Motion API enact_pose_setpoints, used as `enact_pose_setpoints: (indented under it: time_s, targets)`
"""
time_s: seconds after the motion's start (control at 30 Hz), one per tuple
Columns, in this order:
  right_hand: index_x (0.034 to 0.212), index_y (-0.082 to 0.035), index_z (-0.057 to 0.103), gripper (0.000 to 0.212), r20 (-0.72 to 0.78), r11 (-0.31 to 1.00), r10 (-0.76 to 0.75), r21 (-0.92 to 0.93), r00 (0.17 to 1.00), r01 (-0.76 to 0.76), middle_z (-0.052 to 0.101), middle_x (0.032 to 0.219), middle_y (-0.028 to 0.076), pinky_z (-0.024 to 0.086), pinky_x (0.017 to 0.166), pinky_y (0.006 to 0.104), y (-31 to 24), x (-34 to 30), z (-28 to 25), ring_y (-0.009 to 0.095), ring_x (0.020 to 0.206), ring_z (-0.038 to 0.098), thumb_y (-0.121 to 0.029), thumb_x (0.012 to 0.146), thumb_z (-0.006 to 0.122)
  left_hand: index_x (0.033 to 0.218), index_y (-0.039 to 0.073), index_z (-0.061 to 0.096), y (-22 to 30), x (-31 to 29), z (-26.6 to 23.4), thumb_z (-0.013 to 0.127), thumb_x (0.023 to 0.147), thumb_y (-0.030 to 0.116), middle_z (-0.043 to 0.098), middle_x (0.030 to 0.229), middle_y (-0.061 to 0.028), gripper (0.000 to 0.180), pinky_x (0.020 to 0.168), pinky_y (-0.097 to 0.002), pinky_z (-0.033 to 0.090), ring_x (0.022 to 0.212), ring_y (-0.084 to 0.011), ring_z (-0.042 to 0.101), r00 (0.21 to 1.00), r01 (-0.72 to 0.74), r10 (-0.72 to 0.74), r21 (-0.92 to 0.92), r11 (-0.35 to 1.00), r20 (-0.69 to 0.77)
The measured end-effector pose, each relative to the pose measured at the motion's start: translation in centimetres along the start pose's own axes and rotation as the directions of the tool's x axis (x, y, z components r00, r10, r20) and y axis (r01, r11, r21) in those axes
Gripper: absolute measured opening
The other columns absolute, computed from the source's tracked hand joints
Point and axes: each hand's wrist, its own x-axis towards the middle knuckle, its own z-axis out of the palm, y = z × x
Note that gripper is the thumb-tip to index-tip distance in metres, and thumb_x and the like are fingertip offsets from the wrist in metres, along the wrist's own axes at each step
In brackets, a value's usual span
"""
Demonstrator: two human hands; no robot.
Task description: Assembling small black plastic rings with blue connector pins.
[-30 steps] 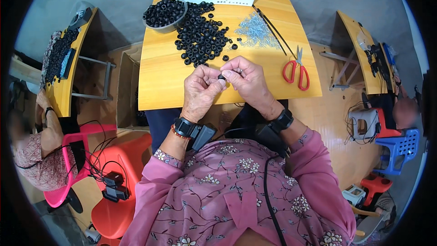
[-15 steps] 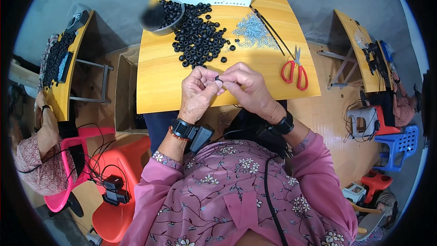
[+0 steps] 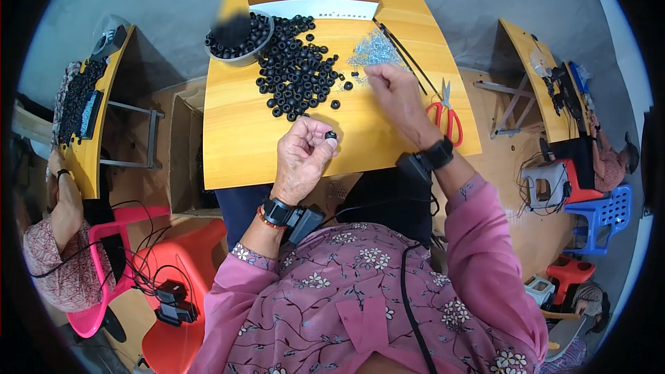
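Note:
Between the thumb and forefinger of my left hand (image 3: 303,156), near the table's front edge, is a small round black bead (image 3: 331,136) with a hole in it. My right hand (image 3: 398,97) is at the near edge of a heap of tiny clear-blue pieces (image 3: 374,50), its fingers curled together. What its fingertips hold, if anything, is hidden. A loose pile of black beads (image 3: 298,76) spreads over the middle of the table. Just right of that pile lie a few single beads.
A clear tub (image 3: 258,55) of black beads stands at the table's left; a white-and-brown box (image 3: 312,8) holds more at the back. Red-handled scissors (image 3: 443,114) and two thin black sticks (image 3: 405,52) lie right. Other people sit at side tables; a red chair (image 3: 173,298) stands left.
My right hand has left the bead and moved forward and right to the clear-blue heap. My left hand keeps the bead near the table's front edge. The view has shifted slightly.

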Motion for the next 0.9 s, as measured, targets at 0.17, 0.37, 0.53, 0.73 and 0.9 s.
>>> enact_pose_setpoints:
  time_s: [0.17,0.37,0.53,0.73,0.9]
  targets:
    - [0.097,0.002,0.072,0.014,0.113,0.955,-0.225,-0.171,0.968,0.242,0.067,0.086,0.019,0.053,0.076,0.0428,1.3,3.0,0.9,0.037,0.083,0.065,-0.002,0.087,0.064,0.106,0.003,0.059,-0.1,0.1,-0.2,0.065,0.096,0.001,0.069,0.093,-0.0034,0.012,0.073,-0.0234,0.055,0.076,-0.0067,0.063,1.000,-0.020,0.019,0.023,1.000,0.024]
    - [0.094,0.001,0.073,0.015,0.308,0.911,-0.138,-0.335,0.941,0.242,0.067,0.088,0.020,0.053,0.078,0.0447,2.1,4.3,1.9,0.039,0.083,0.065,-0.002,0.084,0.062,0.106,0.002,0.059,-0.6,0.2,-0.4,0.065,0.096,0.001,0.070,0.095,-0.0033,0.012,0.072,-0.0224,0.054,0.077,-0.0061,0.064,0.999,-0.032,0.031,0.019,0.999,0.026]
    - [0.094,0.000,0.072,0.014,0.212,0.944,-0.229,-0.190,0.950,0.270,0.065,0.086,0.020,0.054,0.077,0.0448,2.0,4.5,1.4,0.038,0.083,0.065,-0.005,0.085,0.063,0.107,0.002,0.059,-0.3,0.2,-0.3,0.065,0.096,0.000,0.070,0.095,-0.0039,0.012,0.073,-0.0227,0.055,0.077,-0.0062,0.064,1.000,-0.011,0.011,0.023,1.000,0.017]
    - [0.103,0.000,0.073,0.015,0.161,0.930,0.118,0.328,0.980,-0.166,0.069,0.089,0.006,0.052,0.067,0.0261,-2.3,2.0,-1.6,0.012,0.073,0.063,-0.007,0.090,0.070,0.108,0.000,0.061,-0.4,0.3,-0.3,0.066,0.097,0.002,0.070,0.095,-0.0037,0.013,0.075,-0.0246,0.056,0.078,-0.0078,0.064,0.999,-0.037,0.037,0.027,0.999,0.003]
    - [0.114,0.000,0.071,0.021,0.342,0.634,0.215,0.664,0.915,-0.397,0.070,0.088,0.001,0.051,0.065,0.0216,-5.8,-3.7,-0.6,0.005,0.069,0.061,-0.009,0.095,0.069,0.110,-0.001,0.061,-0.2,0.2,-0.4,0.067,0.097,0.003,0.069,0.095,-0.0045,0.015,0.076,-0.0253,0.056,0.079,-0.0095,0.065,0.999,-0.048,0.048,0.023,0.999,0.011]
